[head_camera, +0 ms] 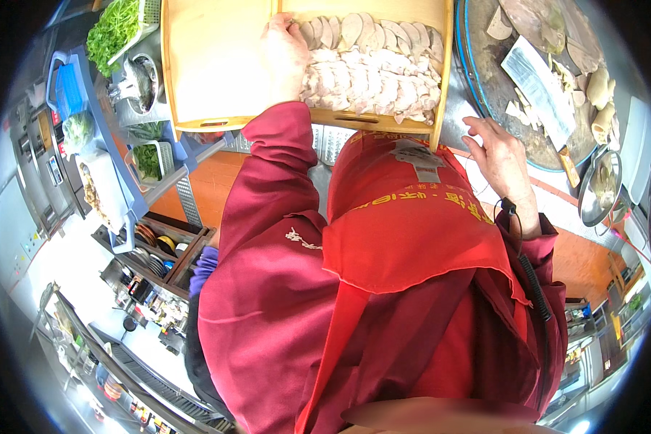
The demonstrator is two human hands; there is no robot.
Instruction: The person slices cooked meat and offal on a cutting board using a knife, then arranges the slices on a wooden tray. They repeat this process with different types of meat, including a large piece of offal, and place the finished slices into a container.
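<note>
My left hand (288,59) reaches over the middle divider of a wooden tray (439,81), its fingertips at the end of a row of thin meat slices (366,31). Whether those fingers pinch a slice is not plain. Overlapping pale pieces of meat (369,81) fill the space below that row. Right of the tray, my right hand (496,152) hovers with fingers apart and holds nothing. Beyond it lies a cleaver (542,89) on a round chopping board (483,59), among pale scraps and larger pieces of meat (537,21).
A metal strainer or bowl (601,187) sits at the board's lower right. On the left are leafy greens (114,32) in a white basket, a steel bowl (153,87) and a blue-grey cart (108,157). A person's purple sleeve (203,271) shows close by my left elbow.
</note>
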